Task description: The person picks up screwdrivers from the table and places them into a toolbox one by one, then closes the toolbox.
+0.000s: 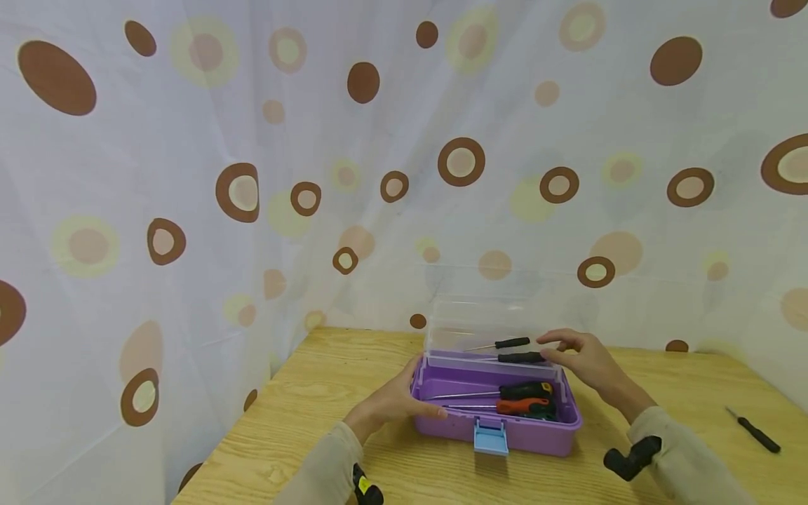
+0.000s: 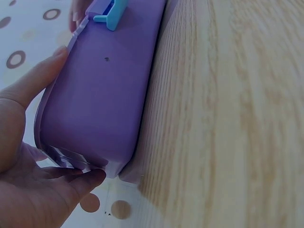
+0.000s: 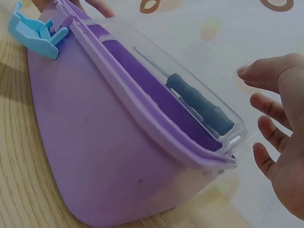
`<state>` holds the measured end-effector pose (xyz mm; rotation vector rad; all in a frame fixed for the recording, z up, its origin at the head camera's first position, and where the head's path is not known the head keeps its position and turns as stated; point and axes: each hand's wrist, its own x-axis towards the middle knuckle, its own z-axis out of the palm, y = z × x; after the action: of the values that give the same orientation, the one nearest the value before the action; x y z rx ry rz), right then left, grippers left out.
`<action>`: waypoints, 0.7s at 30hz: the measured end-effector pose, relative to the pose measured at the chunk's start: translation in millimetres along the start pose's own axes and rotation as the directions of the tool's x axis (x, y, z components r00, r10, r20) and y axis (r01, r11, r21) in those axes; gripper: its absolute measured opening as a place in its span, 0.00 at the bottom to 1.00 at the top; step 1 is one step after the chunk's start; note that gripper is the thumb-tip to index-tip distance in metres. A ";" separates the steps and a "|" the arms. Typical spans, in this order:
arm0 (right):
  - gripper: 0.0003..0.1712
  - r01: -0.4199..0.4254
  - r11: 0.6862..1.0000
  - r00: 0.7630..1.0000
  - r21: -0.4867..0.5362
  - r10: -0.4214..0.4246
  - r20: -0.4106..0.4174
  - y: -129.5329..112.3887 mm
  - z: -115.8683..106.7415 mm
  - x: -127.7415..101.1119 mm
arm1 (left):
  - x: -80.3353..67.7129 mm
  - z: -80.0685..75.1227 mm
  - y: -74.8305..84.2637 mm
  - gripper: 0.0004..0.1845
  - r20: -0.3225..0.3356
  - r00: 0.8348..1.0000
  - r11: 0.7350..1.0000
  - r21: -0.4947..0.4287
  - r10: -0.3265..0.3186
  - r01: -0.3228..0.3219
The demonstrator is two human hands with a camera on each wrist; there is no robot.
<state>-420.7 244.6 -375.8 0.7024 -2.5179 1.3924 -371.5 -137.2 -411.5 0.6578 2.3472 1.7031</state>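
Observation:
A purple toolbox with a blue latch stands on the wooden table, its clear lid raised. My left hand holds the box's left end, thumb on the front wall and fingers round the end. My right hand hovers with fingers spread just off the right end of a clear inner tray, not touching it. A black-handled screwdriver lies in that tray. Below it in the box lie a black-handled screwdriver and an orange-handled one.
A small black-handled screwdriver lies alone on the table at the far right. A dotted curtain hangs close behind and to the left. The table's left edge runs near the left hand.

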 end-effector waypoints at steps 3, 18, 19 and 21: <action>0.22 -0.017 1.000 1.000 -0.007 0.017 0.000 -0.8 -1.9 -3.6 | 0.0 -0.2 -0.5 0.64 -0.001 1.000 1.000 0.006 -0.001 0.001; 0.27 0.047 0.998 0.999 -0.031 -0.048 -0.022 4.6 -22.5 -15.5 | 0.9 -1.6 -1.3 0.64 0.014 1.000 1.000 -0.005 0.008 -0.008; 0.27 0.051 0.998 0.998 -0.033 -0.052 -0.023 5.0 -23.7 -16.1 | 0.7 -1.6 -1.3 0.64 0.013 1.000 1.000 -0.004 0.006 -0.006; 0.27 0.056 0.998 0.998 -0.040 -0.057 -0.026 6.3 -26.5 -17.4 | 0.3 -1.6 -1.2 0.64 0.009 1.000 1.000 0.002 0.001 -0.001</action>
<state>-410.4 275.1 -372.6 0.7370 -2.4776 1.3207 -372.6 -138.7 -412.1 0.6654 2.3435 1.6943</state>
